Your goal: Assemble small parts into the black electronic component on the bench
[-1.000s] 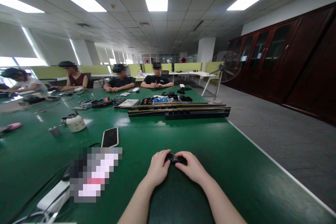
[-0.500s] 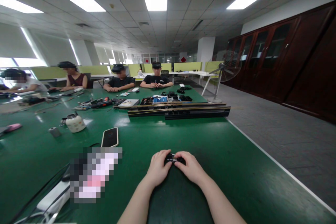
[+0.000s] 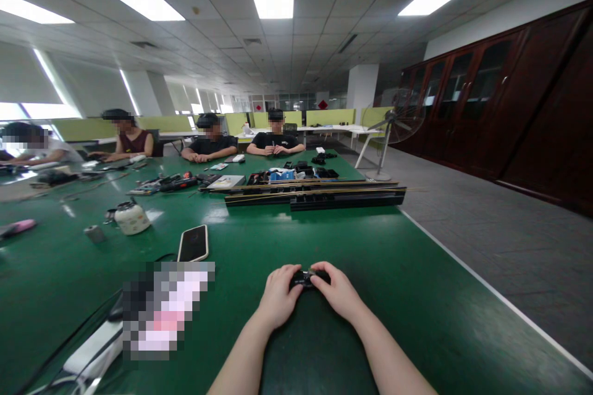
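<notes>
Both hands meet over a small black object (image 3: 304, 278) just above or on the green table (image 3: 370, 247); its kind is too small and covered to make out. My left hand (image 3: 278, 294) grips its left end between thumb and fingers. At its right end, my right hand (image 3: 337, 289) is closed, with the thumb in front and the fingers curled over the far side. A bit of shiny, light-coloured detail shows between the two hands. Fingers cover most of the object.
Left of my hands lie a phone (image 3: 193, 243), a pixelated item (image 3: 171, 308) and a white power strip (image 3: 95, 349) with cables. Farther off stand a patterned jar (image 3: 131, 218) and a grey cylinder (image 3: 94, 234). Black rails (image 3: 347, 199) cross the table ahead. Several people sit beyond.
My right hand has shifted slightly, its fingers rising and its thumb changing place on the black object. My left hand stays nearly still.
</notes>
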`<state>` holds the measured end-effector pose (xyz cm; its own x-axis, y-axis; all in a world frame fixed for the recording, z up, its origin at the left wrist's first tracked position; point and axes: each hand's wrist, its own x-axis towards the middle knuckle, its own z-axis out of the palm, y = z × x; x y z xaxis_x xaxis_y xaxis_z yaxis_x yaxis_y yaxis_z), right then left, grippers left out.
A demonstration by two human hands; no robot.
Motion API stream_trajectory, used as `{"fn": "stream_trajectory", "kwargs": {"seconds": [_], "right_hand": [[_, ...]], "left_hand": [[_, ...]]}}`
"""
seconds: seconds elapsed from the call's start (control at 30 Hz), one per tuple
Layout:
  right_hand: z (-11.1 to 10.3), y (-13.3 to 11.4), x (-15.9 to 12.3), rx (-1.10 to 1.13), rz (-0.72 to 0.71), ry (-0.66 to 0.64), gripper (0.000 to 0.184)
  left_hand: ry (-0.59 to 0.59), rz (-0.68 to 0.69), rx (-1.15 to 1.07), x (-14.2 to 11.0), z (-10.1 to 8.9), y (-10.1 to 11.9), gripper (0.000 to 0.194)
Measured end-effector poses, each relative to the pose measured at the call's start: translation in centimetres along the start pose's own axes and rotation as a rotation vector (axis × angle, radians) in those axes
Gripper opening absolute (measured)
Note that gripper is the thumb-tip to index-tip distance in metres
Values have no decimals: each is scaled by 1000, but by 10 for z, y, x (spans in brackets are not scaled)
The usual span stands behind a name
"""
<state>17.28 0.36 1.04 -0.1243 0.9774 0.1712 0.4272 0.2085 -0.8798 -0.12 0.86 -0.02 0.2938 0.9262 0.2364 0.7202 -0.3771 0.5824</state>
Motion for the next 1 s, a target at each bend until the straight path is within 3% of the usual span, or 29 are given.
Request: {"fn": "stream_trajectory", "kwargs": {"seconds": [0.2,0.33,0.73,1.0], "right_hand": [[-2,9,6,213,-4,34,21],[-4,8,7,360,48,45,31],[-12,1,7,555,177,204,50],[-12,7,9,644,215,269,53]], "left_hand": [[-12,-17,1,0,-2,3,40],[-12,-18,3,0,-3,5,40],[-15,-24,18,-1,-3,4,38],[-3,-11,18,-1,1,0,38]]}}
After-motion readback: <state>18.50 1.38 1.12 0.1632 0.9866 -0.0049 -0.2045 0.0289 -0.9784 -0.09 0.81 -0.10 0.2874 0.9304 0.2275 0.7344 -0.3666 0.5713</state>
